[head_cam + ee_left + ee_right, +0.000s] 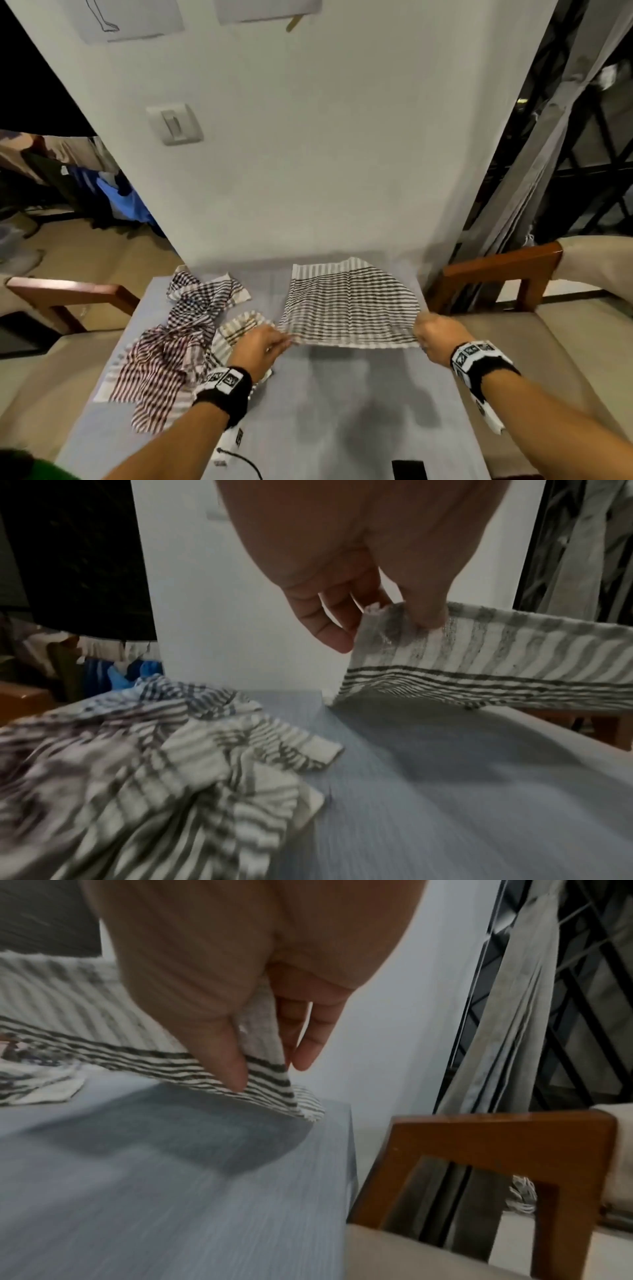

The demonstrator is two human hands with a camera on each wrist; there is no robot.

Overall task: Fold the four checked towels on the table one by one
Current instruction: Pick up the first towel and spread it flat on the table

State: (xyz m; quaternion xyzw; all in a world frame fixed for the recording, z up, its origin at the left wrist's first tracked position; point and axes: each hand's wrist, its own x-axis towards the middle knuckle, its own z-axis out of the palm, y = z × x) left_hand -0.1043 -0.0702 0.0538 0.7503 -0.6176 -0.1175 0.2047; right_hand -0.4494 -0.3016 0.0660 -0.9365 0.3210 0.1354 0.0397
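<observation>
A black-and-white checked towel is stretched out at the back right of the grey table. Its near edge is lifted off the table, its far edge rests on it. My left hand pinches the near left corner between thumb and fingers. My right hand pinches the near right corner the same way. A crumpled heap of other checked towels lies on the left side of the table, also seen as the towel heap in the left wrist view.
Wooden-armed chairs with beige cushions stand on both sides: right chair arm, left chair arm. A white wall rises just behind the table. A dark phone and a cable lie at the table's near edge.
</observation>
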